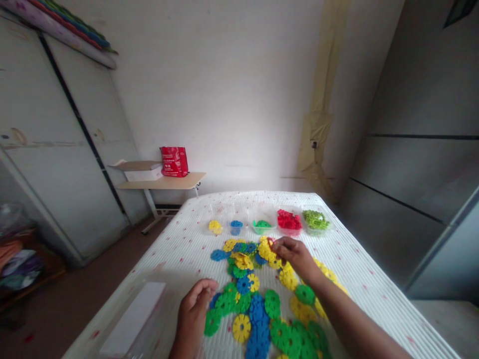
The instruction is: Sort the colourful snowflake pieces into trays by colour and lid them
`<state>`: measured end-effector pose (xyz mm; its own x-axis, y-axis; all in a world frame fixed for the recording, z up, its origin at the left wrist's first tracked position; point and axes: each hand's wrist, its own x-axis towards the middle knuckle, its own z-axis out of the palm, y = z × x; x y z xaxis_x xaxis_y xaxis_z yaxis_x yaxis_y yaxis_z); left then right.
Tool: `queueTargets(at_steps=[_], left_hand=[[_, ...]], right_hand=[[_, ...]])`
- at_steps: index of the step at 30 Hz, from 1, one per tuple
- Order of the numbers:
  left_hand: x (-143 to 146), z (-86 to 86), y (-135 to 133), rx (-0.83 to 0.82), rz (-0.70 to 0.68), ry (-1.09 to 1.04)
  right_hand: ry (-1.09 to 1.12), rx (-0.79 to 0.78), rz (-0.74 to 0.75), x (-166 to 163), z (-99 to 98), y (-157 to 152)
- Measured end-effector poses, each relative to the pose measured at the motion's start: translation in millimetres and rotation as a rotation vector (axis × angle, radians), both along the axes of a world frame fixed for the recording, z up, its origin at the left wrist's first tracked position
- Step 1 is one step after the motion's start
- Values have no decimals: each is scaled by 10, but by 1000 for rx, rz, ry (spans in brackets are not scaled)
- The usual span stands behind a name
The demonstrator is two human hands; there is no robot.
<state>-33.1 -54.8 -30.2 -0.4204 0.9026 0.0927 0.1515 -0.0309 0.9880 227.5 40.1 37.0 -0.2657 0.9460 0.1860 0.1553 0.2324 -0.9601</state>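
Note:
A heap of flat toothed plastic discs (262, 304) in yellow, blue and green lies on the white table (175, 259). My right hand (294, 254) reaches over the far part of the heap, fingers pinched on a small red disc (270, 241). My left hand (196, 304) rests curled at the heap's near left edge, touching green and blue discs; nothing shows in its grasp. Along the far edge stand clear tubs: one with yellow discs (215, 227), one with blue (235, 227), one with green (262, 226), one with red (289, 221), one with light green (316, 220).
A clear lidded box (130, 319) sits at the table's near left corner. Beyond the table stand a small wooden side table (164, 183) with a red bag (174, 161), a wardrobe on the left and grey panels on the right.

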Motion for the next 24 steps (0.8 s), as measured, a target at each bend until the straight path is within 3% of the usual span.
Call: queueTargets(at_steps=[4, 8, 14, 19, 24], left_hand=[[22, 2, 10, -16, -11, -8], [23, -8, 16, -9, -4, -5], [7, -39, 14, -12, -3, 46], [16, -32, 15, 4, -40, 96], [43, -38, 35, 90, -74, 151]], right_hand=[[-508, 259, -387, 401, 165, 519], [-664, 295, -478, 545, 330, 912], [-759, 325, -413, 359, 423, 1117], [-818, 370, -304, 63, 276, 919], [-822, 537, 72, -242, 31, 437]])
